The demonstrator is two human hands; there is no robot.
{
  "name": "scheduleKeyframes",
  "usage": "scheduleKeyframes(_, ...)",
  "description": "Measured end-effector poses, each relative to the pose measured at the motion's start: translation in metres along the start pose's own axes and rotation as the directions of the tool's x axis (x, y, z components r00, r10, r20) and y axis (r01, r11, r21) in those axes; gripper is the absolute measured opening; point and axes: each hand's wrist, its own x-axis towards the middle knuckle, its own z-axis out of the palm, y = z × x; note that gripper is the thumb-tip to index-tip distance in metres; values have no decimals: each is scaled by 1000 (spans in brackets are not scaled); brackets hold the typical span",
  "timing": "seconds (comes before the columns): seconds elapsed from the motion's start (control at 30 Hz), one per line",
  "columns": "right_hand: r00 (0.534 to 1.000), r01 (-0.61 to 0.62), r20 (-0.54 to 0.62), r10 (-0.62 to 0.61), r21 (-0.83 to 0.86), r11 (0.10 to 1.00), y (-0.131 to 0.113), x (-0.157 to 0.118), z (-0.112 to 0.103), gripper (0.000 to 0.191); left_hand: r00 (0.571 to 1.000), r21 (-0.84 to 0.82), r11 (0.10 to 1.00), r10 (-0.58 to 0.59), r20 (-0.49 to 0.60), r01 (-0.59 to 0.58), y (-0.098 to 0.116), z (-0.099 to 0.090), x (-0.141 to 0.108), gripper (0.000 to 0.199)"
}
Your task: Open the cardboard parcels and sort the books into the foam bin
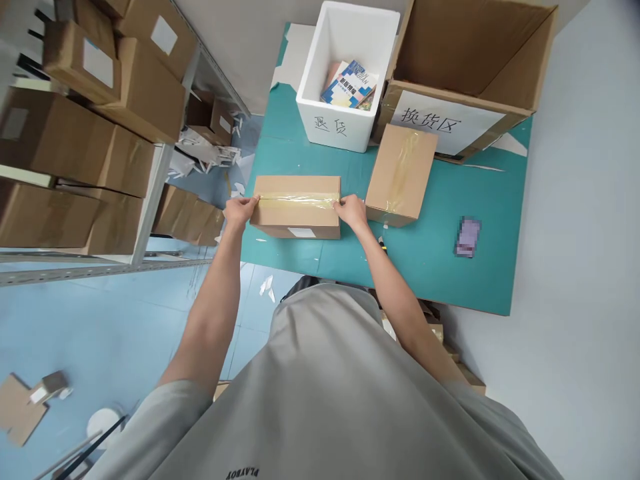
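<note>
A closed cardboard box [295, 215] lies on the green tabletop, long side towards me, with a white label on its near face. A shiny strip of yellowish packing tape [300, 199] runs along its top seam. My left hand [240, 210] pinches the strip's left end at the box edge. At the other end, my right hand [352, 212] has its fingers closed on the tape by the right edge. Whether the tape is fully stuck down, I cannot tell. A second taped box [403, 172] stands just right of my right hand.
Behind stand a white foam bin [337, 127] holding booklets [350, 85] and a large open carton [460, 100] with a paper sign. A pixelated purple item [467, 237] lies at right on the table [440, 273]. Shelves of boxes [135, 87] rise at left.
</note>
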Motion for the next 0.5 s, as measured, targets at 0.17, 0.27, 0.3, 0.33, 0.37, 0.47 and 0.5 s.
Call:
scheduleKeyframes(0.17, 999, 15, 42, -15, -7, 1000, -1, -18, 7, 35, 999, 99, 995, -10, 41, 5, -2, -11, -17, 38)
scheduleKeyframes(0.27, 995, 58, 81, -62, 48, 997, 12, -51, 17, 32, 995, 140, 990, 11, 98, -25, -14, -20, -40, 33)
scheduleKeyframes(0.3, 991, 91, 89, -100, 98, 991, 20, -62, 18, 33, 995, 160, 986, 22, 100, -38, -16, -21, -48, 33)
scheduleKeyframes(0.33, 989, 115, 76, -128, 153, 982, 30, -71, 18, 34, 996, 189, 981, 28, 85, -44, -15, -21, -56, 34)
scheduleKeyframes(0.37, 991, 126, 27, -135, 204, 971, 42, -79, 15, 35, 998, 217, 974, 51, 46, -59, -11, -19, -64, 40)
scheduleKeyframes(0.47, 950, 82, -312, 6, 270, 959, 88, -86, -3, 38, 941, 174, 940, 315, -126, -292, 25, 6, -92, 66)
scheduleKeyframes(0.5, 892, 46, -446, 81, 269, 962, 105, -83, -12, 39, 887, 100, 901, 434, -159, -423, 44, 21, -103, 66)
